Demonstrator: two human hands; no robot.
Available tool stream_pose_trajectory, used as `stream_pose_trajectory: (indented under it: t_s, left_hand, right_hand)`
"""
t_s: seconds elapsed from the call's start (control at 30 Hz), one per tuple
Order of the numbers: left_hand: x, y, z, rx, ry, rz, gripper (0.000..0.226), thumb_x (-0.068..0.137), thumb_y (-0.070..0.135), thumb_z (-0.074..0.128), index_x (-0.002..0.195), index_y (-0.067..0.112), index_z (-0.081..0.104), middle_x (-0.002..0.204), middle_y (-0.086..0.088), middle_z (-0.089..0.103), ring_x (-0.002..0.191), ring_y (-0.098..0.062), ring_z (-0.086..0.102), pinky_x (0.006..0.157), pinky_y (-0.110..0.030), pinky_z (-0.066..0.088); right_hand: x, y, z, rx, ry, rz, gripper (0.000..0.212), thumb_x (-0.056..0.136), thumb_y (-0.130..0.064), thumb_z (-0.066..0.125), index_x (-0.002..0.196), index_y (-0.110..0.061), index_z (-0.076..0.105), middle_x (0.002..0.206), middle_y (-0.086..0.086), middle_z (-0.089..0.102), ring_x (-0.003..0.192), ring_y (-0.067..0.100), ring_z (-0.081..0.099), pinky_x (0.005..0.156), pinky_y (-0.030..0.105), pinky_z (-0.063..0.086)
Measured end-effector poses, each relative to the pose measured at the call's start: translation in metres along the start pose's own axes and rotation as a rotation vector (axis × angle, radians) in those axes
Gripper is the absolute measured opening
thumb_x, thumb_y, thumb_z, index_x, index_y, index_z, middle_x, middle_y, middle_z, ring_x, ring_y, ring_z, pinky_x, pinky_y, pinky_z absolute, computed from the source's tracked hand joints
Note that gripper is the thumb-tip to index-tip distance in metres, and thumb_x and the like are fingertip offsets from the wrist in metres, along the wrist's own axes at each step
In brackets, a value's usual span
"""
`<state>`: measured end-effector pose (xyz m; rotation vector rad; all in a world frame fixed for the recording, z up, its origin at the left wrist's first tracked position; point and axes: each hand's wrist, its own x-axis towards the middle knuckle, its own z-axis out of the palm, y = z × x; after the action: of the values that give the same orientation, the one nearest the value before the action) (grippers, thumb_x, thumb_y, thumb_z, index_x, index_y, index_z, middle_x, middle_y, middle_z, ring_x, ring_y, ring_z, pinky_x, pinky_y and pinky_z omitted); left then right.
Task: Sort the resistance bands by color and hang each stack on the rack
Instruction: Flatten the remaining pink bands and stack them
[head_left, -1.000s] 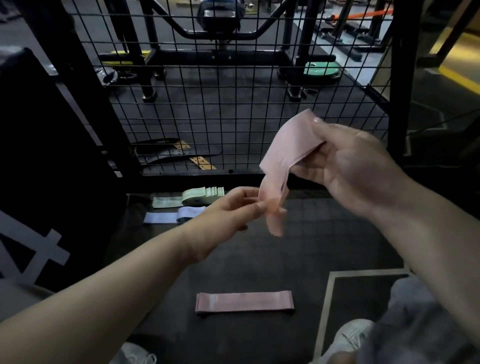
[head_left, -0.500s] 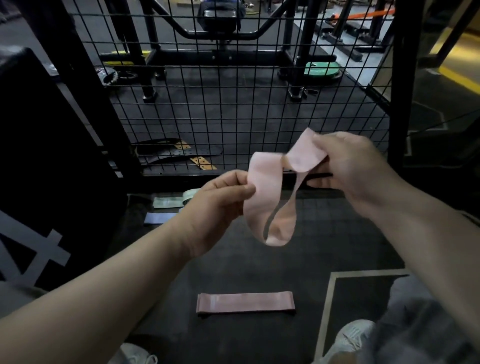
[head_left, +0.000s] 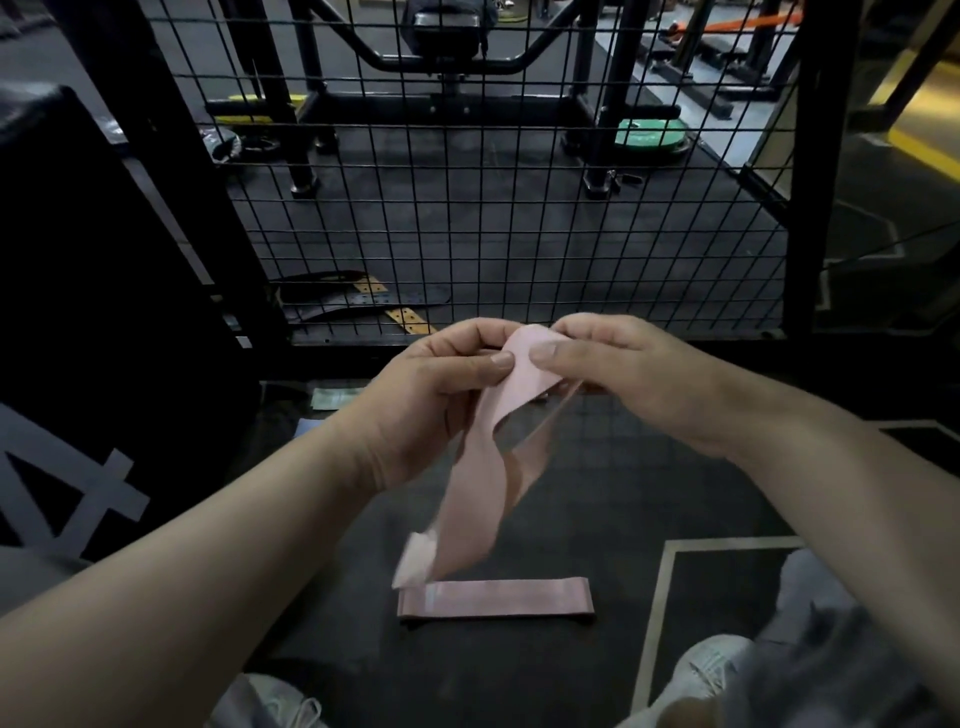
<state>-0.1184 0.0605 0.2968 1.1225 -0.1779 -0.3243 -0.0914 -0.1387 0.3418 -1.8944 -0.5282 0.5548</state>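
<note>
A soft pink fabric loop band (head_left: 478, 483), wide and flat like ribbon, hangs twisted from both hands. The left hand (head_left: 436, 395) and right hand (head_left: 639, 379) pinch its top edge, thumbs almost meeting. Its blurred lower end dangles just above a second pink band (head_left: 496, 597), which lies flat as a long strip on the dark matte rubber floor (head_left: 571, 493). Beyond stands a black wire mesh panel (head_left: 467, 208). At its foot, partly hidden by the left forearm, lie a pale green band (head_left: 337, 399) and a pale blue band (head_left: 306, 431). Half a second ago the hands were higher and apart, with the loop slung between them.
</note>
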Motion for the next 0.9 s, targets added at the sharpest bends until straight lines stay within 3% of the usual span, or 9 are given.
stream_pose_trajectory:
  t_s: [0.1, 0.23, 0.37, 0.5, 0.6, 0.67, 0.73, 0.8, 0.9]
  left_hand:
    - [0.001, 0.0, -0.003, 0.066, 0.007, 0.002, 0.024, 0.085, 0.003, 0.057, 0.103, 0.012, 0.07, 0.085, -0.009, 0.068, 0.066, -0.015, 0.063, 0.055, -0.026, 0.046]
    - [0.001, -0.006, -0.004, 0.03, -0.05, -0.01, 0.027, 0.081, 0.005, 0.053, 0.104, 0.007, 0.065, 0.082, -0.005, 0.068, 0.064, -0.014, 0.062, 0.059, -0.025, 0.05]
    - [0.001, -0.018, -0.012, 0.105, -0.104, -0.08, 0.033, 0.077, -0.002, 0.052, 0.107, 0.001, 0.063, 0.097, -0.015, 0.066, 0.076, -0.019, 0.064, 0.072, -0.032, 0.053]
    - [0.001, -0.032, -0.014, 0.329, -0.061, -0.15, 0.02, 0.071, 0.001, 0.062, 0.089, 0.004, 0.072, 0.085, -0.009, 0.066, 0.08, -0.016, 0.06, 0.079, -0.032, 0.043]
    - [0.001, -0.03, -0.012, 0.353, -0.081, -0.17, 0.042, 0.072, 0.015, 0.063, 0.099, -0.017, 0.064, 0.098, -0.033, 0.063, 0.097, -0.031, 0.056, 0.094, -0.043, 0.039]
    - [0.001, -0.026, -0.01, 0.323, -0.091, -0.15, 0.039, 0.079, 0.016, 0.054, 0.098, -0.017, 0.064, 0.1, -0.038, 0.063, 0.098, -0.036, 0.059, 0.097, -0.047, 0.041]
    - [0.003, -0.023, -0.009, 0.284, -0.087, -0.108, 0.03, 0.08, 0.016, 0.048, 0.091, -0.007, 0.065, 0.089, -0.032, 0.065, 0.087, -0.038, 0.061, 0.088, -0.048, 0.044]
    - [0.004, -0.021, -0.01, 0.176, -0.035, -0.11, 0.024, 0.074, 0.018, 0.056, 0.087, -0.002, 0.06, 0.075, -0.024, 0.062, 0.072, -0.034, 0.058, 0.074, -0.043, 0.046]
    - [0.002, -0.012, -0.013, -0.036, 0.025, -0.118, 0.024, 0.075, 0.018, 0.061, 0.093, 0.004, 0.058, 0.072, -0.021, 0.054, 0.062, -0.027, 0.054, 0.062, -0.033, 0.048]
  right_hand:
    - [0.001, -0.003, -0.003, 0.236, -0.072, -0.03, 0.036, 0.099, -0.034, 0.047, 0.082, -0.015, 0.072, 0.091, 0.008, 0.071, 0.089, 0.02, 0.063, 0.087, 0.039, 0.049]
    - [-0.001, -0.004, -0.005, 0.352, -0.09, -0.076, 0.023, 0.091, -0.024, 0.054, 0.086, -0.007, 0.069, 0.085, 0.016, 0.064, 0.083, 0.026, 0.059, 0.077, 0.035, 0.05]
    - [-0.004, -0.013, -0.016, 0.606, -0.099, -0.245, 0.033, 0.092, -0.023, 0.04, 0.08, -0.005, 0.063, 0.084, 0.027, 0.054, 0.084, 0.042, 0.054, 0.081, 0.059, 0.044]
    - [-0.003, -0.01, -0.042, 1.022, -0.013, -0.351, 0.035, 0.093, -0.027, 0.041, 0.074, -0.011, 0.066, 0.079, 0.004, 0.066, 0.086, 0.022, 0.06, 0.091, 0.043, 0.045]
    - [-0.004, -0.004, -0.058, 1.137, 0.1, -0.337, 0.028, 0.092, -0.027, 0.043, 0.079, -0.014, 0.063, 0.085, -0.001, 0.065, 0.093, 0.017, 0.06, 0.098, 0.039, 0.045]
    - [-0.004, -0.001, -0.062, 1.15, 0.183, -0.304, 0.018, 0.093, -0.027, 0.044, 0.086, -0.016, 0.055, 0.09, -0.002, 0.057, 0.098, 0.016, 0.055, 0.098, 0.038, 0.046]
    - [-0.004, -0.001, -0.063, 1.144, 0.311, -0.281, 0.019, 0.097, -0.026, 0.042, 0.087, -0.015, 0.054, 0.09, 0.0, 0.054, 0.097, 0.016, 0.055, 0.095, 0.036, 0.048]
    - [-0.005, -0.002, -0.066, 1.216, 0.421, -0.252, 0.017, 0.096, -0.023, 0.048, 0.087, -0.013, 0.059, 0.09, 0.001, 0.058, 0.097, 0.016, 0.058, 0.096, 0.033, 0.048]
    - [-0.003, -0.002, -0.075, 1.304, 0.466, -0.071, 0.011, 0.092, -0.019, 0.052, 0.083, -0.016, 0.059, 0.087, -0.004, 0.065, 0.085, 0.011, 0.067, 0.093, 0.033, 0.052]
